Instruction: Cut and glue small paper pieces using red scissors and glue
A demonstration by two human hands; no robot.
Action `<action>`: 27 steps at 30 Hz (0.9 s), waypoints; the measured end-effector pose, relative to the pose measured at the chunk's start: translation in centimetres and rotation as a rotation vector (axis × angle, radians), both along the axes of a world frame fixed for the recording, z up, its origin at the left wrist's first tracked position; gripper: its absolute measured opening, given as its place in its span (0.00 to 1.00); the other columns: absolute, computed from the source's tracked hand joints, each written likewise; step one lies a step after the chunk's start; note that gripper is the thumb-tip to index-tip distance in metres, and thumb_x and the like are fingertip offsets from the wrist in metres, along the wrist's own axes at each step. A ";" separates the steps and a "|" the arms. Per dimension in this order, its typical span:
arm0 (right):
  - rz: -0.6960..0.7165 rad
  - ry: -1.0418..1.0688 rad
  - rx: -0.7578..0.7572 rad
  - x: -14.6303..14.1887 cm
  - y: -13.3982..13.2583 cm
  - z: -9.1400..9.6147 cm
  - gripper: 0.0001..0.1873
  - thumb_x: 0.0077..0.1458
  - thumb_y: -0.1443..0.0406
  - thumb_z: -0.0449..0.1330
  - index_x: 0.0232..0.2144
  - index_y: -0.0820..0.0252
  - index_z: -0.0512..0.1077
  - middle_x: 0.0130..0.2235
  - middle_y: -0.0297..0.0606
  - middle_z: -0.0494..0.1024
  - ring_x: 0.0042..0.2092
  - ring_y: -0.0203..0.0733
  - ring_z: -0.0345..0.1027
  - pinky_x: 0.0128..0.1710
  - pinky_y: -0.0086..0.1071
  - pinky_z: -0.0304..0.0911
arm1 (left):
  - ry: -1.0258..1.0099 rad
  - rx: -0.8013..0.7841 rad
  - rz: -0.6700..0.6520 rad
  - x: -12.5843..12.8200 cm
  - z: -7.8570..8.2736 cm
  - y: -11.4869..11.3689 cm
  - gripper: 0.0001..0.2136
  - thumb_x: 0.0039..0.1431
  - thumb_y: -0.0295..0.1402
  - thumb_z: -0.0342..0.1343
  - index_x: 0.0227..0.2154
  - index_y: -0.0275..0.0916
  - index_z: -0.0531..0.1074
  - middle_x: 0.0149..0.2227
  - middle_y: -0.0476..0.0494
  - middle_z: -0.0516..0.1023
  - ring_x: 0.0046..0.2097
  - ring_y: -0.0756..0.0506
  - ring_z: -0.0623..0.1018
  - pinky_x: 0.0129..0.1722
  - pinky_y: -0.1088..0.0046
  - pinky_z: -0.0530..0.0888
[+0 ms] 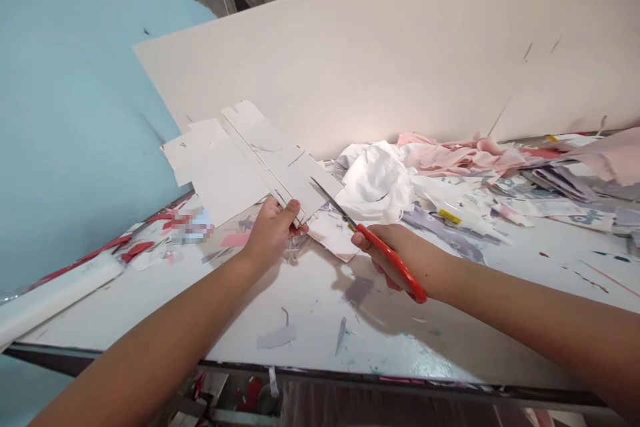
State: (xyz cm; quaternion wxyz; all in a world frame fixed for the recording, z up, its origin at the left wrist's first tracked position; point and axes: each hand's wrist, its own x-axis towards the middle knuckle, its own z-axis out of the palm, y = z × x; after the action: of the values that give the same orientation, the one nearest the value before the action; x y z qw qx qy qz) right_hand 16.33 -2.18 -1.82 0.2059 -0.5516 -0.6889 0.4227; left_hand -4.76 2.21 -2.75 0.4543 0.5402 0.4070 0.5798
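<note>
Cardboard (pixel 250 160) hangs over the table (pixel 320 320) on my feed, reaching out toward eleven o'clock from the left hand (pixel 273 230), which pinches its near corner, thumb on top and fingers tucked beneath. I see the right hand (pixel 407 250) wrapped round the orange grips of the scissors (pixel 373 240), their tip pointing to ten o'clock across the sheet's right side. One blade shows in front of it; I can't tell whether the other is behind.

What worries me is the small grip: the wide sheet could sag or twist at that corner, sending a cut astray or creasing the thin panels. Should the blades swing toward nine o'clock, the left thumb would be near enough to get nicked.

As for looks, it's flat, white and stepped in outline, with notched edges, dark slits, a narrow strip between two long lines, and a few grey scuffs.
</note>
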 end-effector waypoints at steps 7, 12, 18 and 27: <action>-0.047 0.090 -0.070 0.0 0.3 -0.8 0.26 0.43 0.40 0.50 0.24 0.57 0.57 0.17 0.27 0.58 0.14 0.29 0.52 0.12 0.24 0.50 | -0.018 -0.014 0.032 -0.1 -0.2 0.2 0.16 0.47 0.41 0.58 0.29 0.39 0.57 0.25 0.54 0.66 0.22 0.54 0.71 0.21 0.78 0.66; -0.019 0.131 -0.071 0.0 0.3 -0.8 0.28 0.44 0.39 0.47 0.24 0.57 0.55 0.16 0.26 0.55 0.14 0.29 0.50 0.12 0.24 0.48 | -0.013 -0.042 0.060 0.0 -0.3 0.3 0.16 0.47 0.41 0.58 0.29 0.39 0.57 0.25 0.55 0.65 0.22 0.55 0.71 0.21 0.79 0.67; -0.041 0.126 -0.100 -0.2 0.2 0.1 0.26 0.45 0.41 0.48 0.23 0.57 0.55 0.16 0.26 0.55 0.14 0.27 0.49 0.11 0.24 0.46 | 0.026 -0.042 0.063 0.0 -0.4 0.4 0.16 0.48 0.42 0.58 0.32 0.39 0.59 0.25 0.52 0.68 0.22 0.54 0.71 0.20 0.79 0.66; -0.048 0.190 -0.115 -0.2 0.1 0.0 0.25 0.46 0.41 0.49 0.26 0.58 0.59 0.16 0.25 0.55 0.13 0.27 0.49 0.11 0.24 0.45 | 0.004 -0.052 0.061 0.0 -0.3 0.3 0.15 0.47 0.41 0.58 0.31 0.39 0.60 0.25 0.51 0.70 0.22 0.54 0.70 0.21 0.77 0.66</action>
State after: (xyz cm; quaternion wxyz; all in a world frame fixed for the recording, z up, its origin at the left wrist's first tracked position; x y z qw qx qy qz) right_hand 16.16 -2.05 -1.79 0.2484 -0.5361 -0.6276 0.5069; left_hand -4.75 2.51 -3.00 0.4495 0.5167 0.4393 0.5813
